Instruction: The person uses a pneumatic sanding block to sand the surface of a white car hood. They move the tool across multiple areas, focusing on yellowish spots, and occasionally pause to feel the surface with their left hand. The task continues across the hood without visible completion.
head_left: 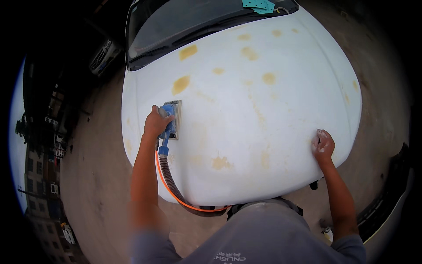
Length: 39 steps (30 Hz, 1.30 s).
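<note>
My left hand point(157, 122) is wrapped round the top of a blue air sander point(168, 115) with a rectangular pad. The sander sits on the left part of a white car hood point(220, 127), its pad edge toward the middle. A ribbed dark suction hose point(168, 174) and a thin orange air line point(163, 179) run from its near end down toward my waist. My right hand point(323, 144), dusted white, rests on the hood's right side with the fingers curled in. Nothing shows in it. Yellowish patches point(180, 85) are scattered over the hood.
Beyond the hood is the dark windshield point(176, 26), with green perforated sanding sheets point(259, 5) by its base. A dark car part point(384, 193) lies at the lower right. Another vehicle point(103, 57) stands at the far left. Concrete floor point(96, 176) surrounds the car.
</note>
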Motion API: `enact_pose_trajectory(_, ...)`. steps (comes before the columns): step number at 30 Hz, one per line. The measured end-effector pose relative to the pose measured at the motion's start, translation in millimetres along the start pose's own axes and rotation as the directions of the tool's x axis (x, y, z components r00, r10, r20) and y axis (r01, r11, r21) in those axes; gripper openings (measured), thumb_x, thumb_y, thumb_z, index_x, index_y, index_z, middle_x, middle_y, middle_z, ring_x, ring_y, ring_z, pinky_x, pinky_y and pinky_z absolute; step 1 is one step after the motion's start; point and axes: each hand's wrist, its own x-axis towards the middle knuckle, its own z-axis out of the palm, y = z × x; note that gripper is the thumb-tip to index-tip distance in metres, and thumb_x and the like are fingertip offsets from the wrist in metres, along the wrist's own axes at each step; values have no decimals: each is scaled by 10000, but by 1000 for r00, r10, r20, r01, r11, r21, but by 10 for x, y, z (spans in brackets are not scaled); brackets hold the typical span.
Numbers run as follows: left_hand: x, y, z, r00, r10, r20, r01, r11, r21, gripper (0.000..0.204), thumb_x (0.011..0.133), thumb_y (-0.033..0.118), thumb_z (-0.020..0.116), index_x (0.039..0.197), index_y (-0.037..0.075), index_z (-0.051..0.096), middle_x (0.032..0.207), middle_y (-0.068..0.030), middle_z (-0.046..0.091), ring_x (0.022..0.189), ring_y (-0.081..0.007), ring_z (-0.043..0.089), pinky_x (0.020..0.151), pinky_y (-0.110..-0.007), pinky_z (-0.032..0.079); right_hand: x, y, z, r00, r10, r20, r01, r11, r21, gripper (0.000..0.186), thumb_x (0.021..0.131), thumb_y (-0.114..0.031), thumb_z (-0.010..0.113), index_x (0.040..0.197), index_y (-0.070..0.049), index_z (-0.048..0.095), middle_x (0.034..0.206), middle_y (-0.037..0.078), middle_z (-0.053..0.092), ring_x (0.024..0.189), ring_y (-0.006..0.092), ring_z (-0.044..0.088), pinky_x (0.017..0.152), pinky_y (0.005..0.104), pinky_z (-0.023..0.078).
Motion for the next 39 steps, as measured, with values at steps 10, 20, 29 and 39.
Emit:
enact_pose_trajectory(10, 41, -56, -100, 998, 9, -58, -8, 1000, 8, 807, 784, 455, 884, 1254, -79, 501, 1072, -285, 732, 1052, -431, 723, 909, -463, 576, -101, 139, 81, 978, 145, 151, -136, 988, -69, 199, 778, 14, 699, 976, -2, 715, 916, 168, 707, 813, 377, 687, 723, 440, 573)
enact_pose_trajectory(20, 39, -173, -155, 989, -137, -48, 135, 990, -46, 805, 769, 464, 894, 1234, -64, 502, 1112, -288, 725, 1025, -423, 733, 896, -469, 579, -142, 174, 57, 997, 39, 72, -31, 994, -102, 290, 744, 22, 716, 1034, 5, 733, 1022, 195, 745, 931, 380, 726, 809, 424, 603)
enact_pose_trajectory(29, 71, -282, -112, 991, -115, -66, 113, 993, -24, 773, 793, 453, 877, 1232, -65, 508, 1105, -305, 721, 1007, -441, 730, 883, -467, 584, -63, 142, 100, 999, 16, 37, -13, 997, -77, 267, 723, 19, 715, 990, 10, 717, 915, 171, 710, 833, 382, 691, 734, 435, 581)
enact_pose_trajectory(39, 12, -286, 23, 998, 10, -59, -8, 1000, 22, 723, 804, 448, 868, 1208, -41, 520, 1050, -253, 737, 968, -401, 742, 850, -471, 577, -66, 207, 127, 996, -91, -3, 91, 992, -92, 272, 741, 33, 725, 1012, 3, 716, 942, 174, 719, 830, 347, 701, 732, 412, 579)
